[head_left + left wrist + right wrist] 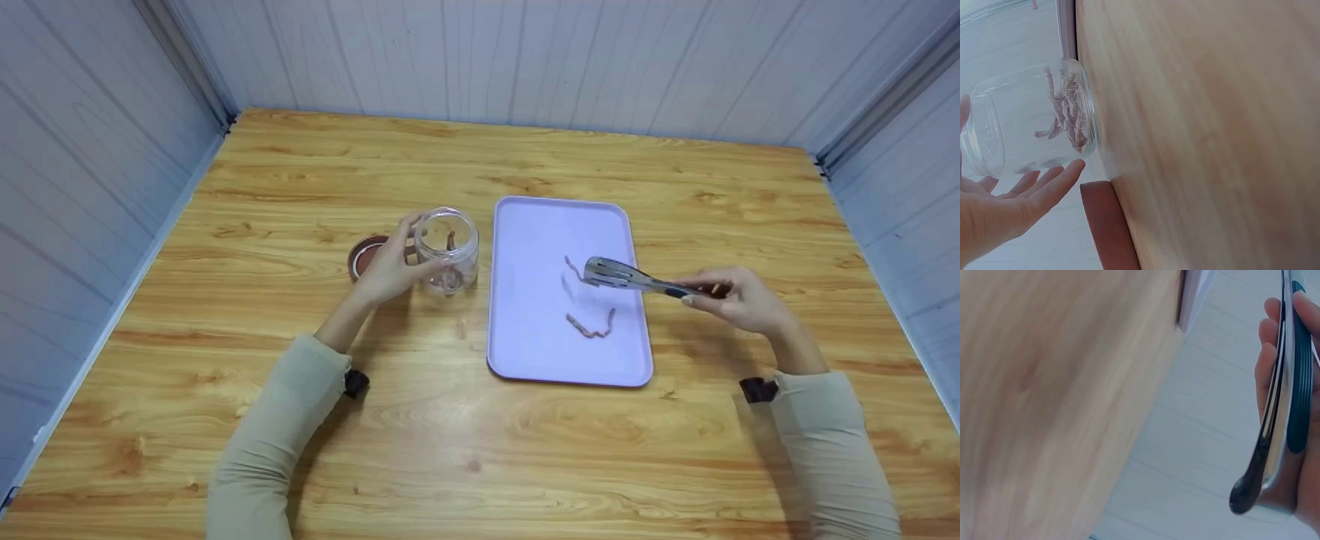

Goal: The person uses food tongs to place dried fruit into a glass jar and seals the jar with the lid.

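Observation:
My left hand (394, 266) holds a clear jar (465, 274), its thumb and fingers on different sides of the wall. Several brown dried strips (1075, 109) lie at the bottom of the open-topped jar. Above the lilac tray (525, 330), my right hand (739, 300) grips metal tongs (619, 275) with dark handle pads. A thin brown strip (574, 268) sticks out from the tongs' tips, with a faint shadow below it on the tray. More brown strip (589, 331) lies on the tray, nearer the front. The right wrist view shows only the tongs' handle end.
A reddish-brown lid (362, 259) lies on the wood-grain table (465, 442), just left of the jar and partly behind my left hand. Pale panelled walls (517, 60) border the table at the back and both sides.

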The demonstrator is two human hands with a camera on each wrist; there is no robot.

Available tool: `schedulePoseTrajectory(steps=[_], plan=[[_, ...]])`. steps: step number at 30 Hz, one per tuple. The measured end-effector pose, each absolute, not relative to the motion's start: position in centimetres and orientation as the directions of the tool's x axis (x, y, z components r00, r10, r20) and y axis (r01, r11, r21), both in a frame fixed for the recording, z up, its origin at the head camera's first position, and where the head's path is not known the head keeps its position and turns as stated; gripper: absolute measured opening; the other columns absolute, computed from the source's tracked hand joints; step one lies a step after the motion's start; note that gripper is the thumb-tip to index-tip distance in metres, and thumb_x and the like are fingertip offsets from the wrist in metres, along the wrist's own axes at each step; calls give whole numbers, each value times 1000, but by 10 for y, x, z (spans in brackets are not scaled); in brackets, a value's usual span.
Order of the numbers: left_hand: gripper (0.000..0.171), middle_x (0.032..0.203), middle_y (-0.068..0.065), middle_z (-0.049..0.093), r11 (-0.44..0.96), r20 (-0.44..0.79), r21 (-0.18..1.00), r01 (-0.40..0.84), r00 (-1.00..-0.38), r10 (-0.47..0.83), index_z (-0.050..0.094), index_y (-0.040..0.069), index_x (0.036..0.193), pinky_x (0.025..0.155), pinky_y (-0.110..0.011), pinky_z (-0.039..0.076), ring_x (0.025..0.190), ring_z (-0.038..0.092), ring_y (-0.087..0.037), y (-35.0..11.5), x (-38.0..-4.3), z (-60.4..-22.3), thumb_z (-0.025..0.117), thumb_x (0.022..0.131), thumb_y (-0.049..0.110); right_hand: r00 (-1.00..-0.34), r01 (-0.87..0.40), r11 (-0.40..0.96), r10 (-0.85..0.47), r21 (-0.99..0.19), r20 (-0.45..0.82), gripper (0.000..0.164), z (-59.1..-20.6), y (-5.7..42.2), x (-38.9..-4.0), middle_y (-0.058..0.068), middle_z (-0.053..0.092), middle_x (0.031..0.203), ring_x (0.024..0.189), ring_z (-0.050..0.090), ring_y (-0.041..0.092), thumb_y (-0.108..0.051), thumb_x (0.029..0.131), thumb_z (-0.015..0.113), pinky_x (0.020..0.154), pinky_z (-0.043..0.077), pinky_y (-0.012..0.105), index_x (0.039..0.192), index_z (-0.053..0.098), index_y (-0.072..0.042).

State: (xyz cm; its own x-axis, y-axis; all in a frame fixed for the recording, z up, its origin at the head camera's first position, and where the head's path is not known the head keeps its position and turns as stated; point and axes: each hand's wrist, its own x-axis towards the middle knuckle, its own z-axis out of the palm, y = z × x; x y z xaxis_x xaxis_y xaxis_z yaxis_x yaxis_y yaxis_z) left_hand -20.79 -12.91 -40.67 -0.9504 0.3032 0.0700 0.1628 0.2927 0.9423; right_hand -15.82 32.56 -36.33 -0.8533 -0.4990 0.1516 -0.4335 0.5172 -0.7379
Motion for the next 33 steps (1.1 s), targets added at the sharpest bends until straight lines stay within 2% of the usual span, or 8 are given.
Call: schedulePoseTrajectory(steps=[11,18,22,33], plan=[[73,131,-21,33,329,56,931,155,-955,291,27,15,135,90,-37,40,115,39,-34,-129,-208,-406,69,77,26,-848,-458,505,-495,-732,189,22,-354,320,-163,17,60,73,48,40,12,11,77,60,40,34,23,98,64,7],[71,130,-24,31,291,63,943,162,-945,322,24,6,136,91,-41,38,115,36,-41,-126,-196,-387,66,80,15,-834,-481,498,-514,-722,201,22,-346,317,-167,18,59,73,50,42,13,10,77,60,41,36,21,98,63,9],[69,130,-25,31,305,59,939,163,-945,323,23,3,135,91,-41,38,115,36,-41,-124,-190,-376,65,81,11,-834,-481,498,-514,-722,201,22,-341,313,-169,18,59,73,50,42,13,10,77,60,41,37,21,98,64,8],[67,130,-25,31,313,54,936,160,-945,322,23,3,135,92,-41,37,115,35,-41,-124,-189,-376,63,82,11,-772,-559,402,-571,-726,278,24,-328,299,-178,18,56,68,45,36,11,14,76,58,36,30,24,100,62,10]])
